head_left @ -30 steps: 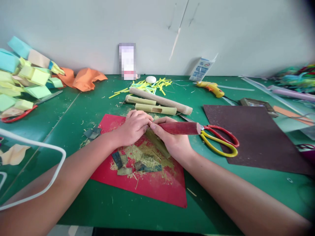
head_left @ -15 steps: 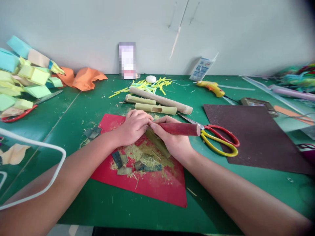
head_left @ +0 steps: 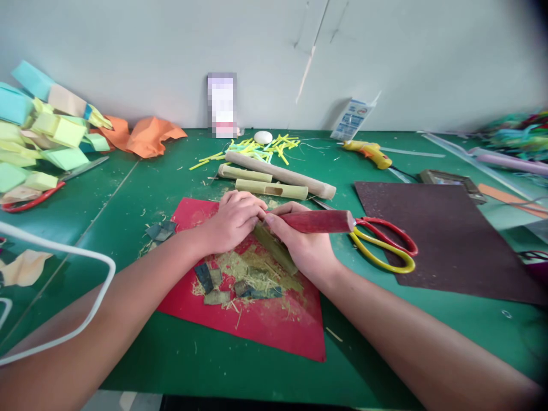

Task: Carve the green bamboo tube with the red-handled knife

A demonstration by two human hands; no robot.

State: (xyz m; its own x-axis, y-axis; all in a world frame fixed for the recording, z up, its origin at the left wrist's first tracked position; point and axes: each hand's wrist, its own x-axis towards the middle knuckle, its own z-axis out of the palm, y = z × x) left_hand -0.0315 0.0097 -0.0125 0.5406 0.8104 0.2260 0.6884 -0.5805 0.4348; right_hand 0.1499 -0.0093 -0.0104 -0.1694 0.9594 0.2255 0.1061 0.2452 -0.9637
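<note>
My right hand (head_left: 306, 242) is closed around a tool with a red wooden handle (head_left: 319, 221). The handle points to the right, and the tool's working end is hidden behind my fingers. My left hand (head_left: 235, 221) is closed over the far end of a green bamboo tube (head_left: 276, 248), and its fingertips meet those of my right hand. The tube slants toward me above a red sheet (head_left: 274, 337). Fine shavings and dark green peeled strips (head_left: 216, 298) lie on the sheet below it.
Beyond my hands lie cut bamboo pieces (head_left: 291, 191) and a longer pale stick (head_left: 278, 171). Red-and-yellow-handled scissors (head_left: 385, 257) rest partly on a dark brown board (head_left: 449, 245). A yellow glue gun (head_left: 370, 154) is behind. Folded papers (head_left: 64, 134) pile up at left.
The red handle has shifted slightly to the right and its end has risen a little. My left hand and the bamboo tube look almost unmoved.
</note>
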